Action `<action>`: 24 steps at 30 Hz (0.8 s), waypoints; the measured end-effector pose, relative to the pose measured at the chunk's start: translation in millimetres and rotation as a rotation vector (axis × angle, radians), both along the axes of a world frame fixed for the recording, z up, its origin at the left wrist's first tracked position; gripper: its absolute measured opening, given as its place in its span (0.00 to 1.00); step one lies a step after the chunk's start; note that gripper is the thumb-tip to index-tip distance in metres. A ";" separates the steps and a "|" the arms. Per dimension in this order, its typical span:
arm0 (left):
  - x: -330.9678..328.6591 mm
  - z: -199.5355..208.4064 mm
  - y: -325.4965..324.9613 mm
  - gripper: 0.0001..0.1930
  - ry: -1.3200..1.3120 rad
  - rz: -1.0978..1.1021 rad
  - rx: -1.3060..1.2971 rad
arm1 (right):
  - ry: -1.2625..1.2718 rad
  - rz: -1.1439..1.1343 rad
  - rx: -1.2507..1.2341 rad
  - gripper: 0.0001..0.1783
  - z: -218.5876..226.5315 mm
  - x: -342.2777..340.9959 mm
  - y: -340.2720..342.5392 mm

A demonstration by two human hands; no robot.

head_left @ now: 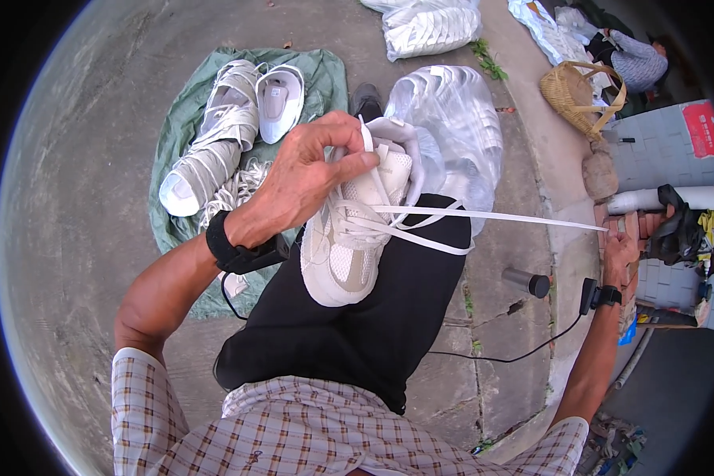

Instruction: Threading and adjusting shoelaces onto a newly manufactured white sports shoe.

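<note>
A white and beige sneaker (339, 274) rests on my black-trousered lap, toe toward me. My left hand (297, 178) is closed at the tongue, pinching a strand of white shoelace (516, 216) between thumb and forefinger. Far out to the right, my right hand (620, 252) is closed on the lace's other stretch, which runs taut from the shoe. Loose lace loops hang over the shoe's right side. The fingers of my left hand partly hide the upper edge of the tongue.
On the left a green sheet (174, 151) bears stacked shoe uppers (204, 168) and a bundle of laces (242, 184). Clear bags of white shoe parts (460, 111) lie ahead. A dark cylinder (525, 282), a wicker basket (567, 91) and bricks (650, 224) are at right. Another person sits far right.
</note>
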State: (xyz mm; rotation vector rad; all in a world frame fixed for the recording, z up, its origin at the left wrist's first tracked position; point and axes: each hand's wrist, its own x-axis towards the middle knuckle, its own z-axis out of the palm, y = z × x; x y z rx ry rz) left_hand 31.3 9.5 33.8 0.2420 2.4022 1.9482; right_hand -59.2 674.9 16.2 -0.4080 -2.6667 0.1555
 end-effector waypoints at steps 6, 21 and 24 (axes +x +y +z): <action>-3.8 -0.7 9.6 0.08 0.016 -0.007 0.056 | -0.168 -0.153 0.166 0.17 11.8 35.9 80.3; -6.5 -9.5 14.6 0.05 -0.048 0.035 0.219 | -0.263 1.199 -0.267 0.10 33.9 117.8 -420.4; -0.4 -10.1 13.6 0.04 -0.042 0.048 0.188 | -0.291 1.167 -0.439 0.07 31.4 122.4 -415.5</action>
